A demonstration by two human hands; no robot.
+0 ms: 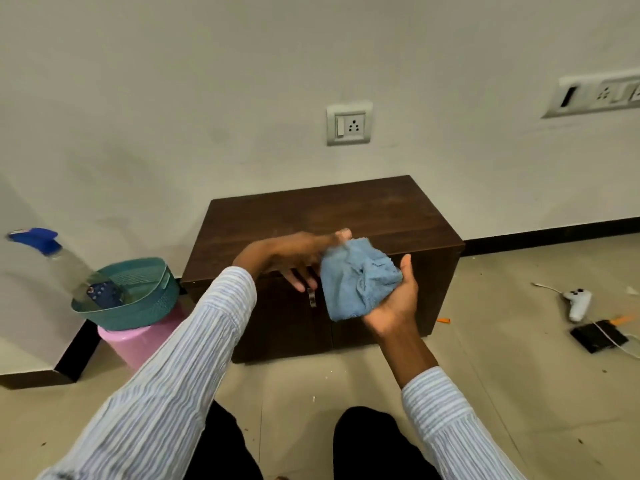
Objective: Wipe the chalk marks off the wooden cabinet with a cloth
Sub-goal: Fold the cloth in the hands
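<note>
Both hands meet in front of me over the front edge of the dark wooden cabinet (pixel 346 216). I see my right hand (pixel 394 299) palm up, fingers and thumb cupped around a bunched light-blue cloth (pixel 356 278), which sits in the palm and hangs a little over its left side. My left hand (pixel 301 258) reaches in from the left in a striped sleeve; its thumb and forefinger look to pinch the cloth's upper corner, while its other fingers stretch loosely downward. Motion blur softens that pinch, so I judge it only by the fingertip touching the fabric.

The cabinet stands on the tiled floor against the white wall, its top bare wood with faint pale smudges near the middle; I cannot tell whether these are chalk. A small metal handle (pixel 311 299) shows on its front doors just below my left fingers.

To the left, a teal basket (pixel 138 306) rests on a pink tub (pixel 138 344), with a spray bottle (pixel 59 258) with a blue head leaning in it. A wall socket (pixel 349 123) sits above the cabinet. Off to the right on the floor lie a white game controller (pixel 578 303) and a black device (pixel 599 336) with cables.
</note>
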